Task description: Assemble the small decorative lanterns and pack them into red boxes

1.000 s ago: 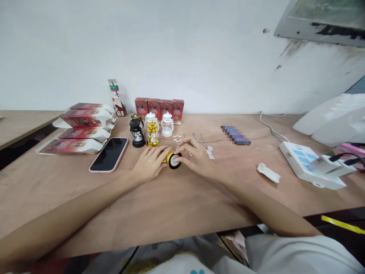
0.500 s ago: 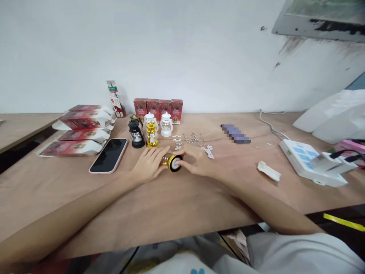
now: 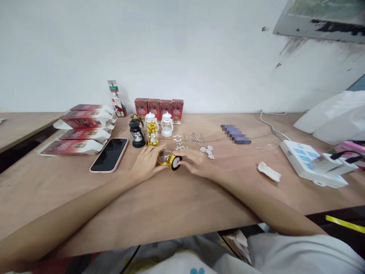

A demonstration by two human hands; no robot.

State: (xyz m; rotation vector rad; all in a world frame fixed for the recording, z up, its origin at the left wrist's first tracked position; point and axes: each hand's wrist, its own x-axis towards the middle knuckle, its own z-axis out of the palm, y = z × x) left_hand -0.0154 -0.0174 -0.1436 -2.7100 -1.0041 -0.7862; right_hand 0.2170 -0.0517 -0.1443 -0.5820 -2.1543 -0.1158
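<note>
Holds a tipped gold lantern (image 3: 169, 160) at the middle of the table (image 3: 182, 205), lying sideways with its round base facing right and near. Steadies the upper end with the left hand (image 3: 145, 161), partly open, fingers on the far side and thumb on the near. Grasps the base lightly between thumb and bent fingers of the right hand (image 3: 199, 163), partly closed. Has small white pieces (image 3: 210, 152) and thin metal pins (image 3: 195, 138) scattered just beyond, upright lanterns (image 3: 152, 134) farther left, and a phone (image 3: 110, 155) left of the left hand.
</note>
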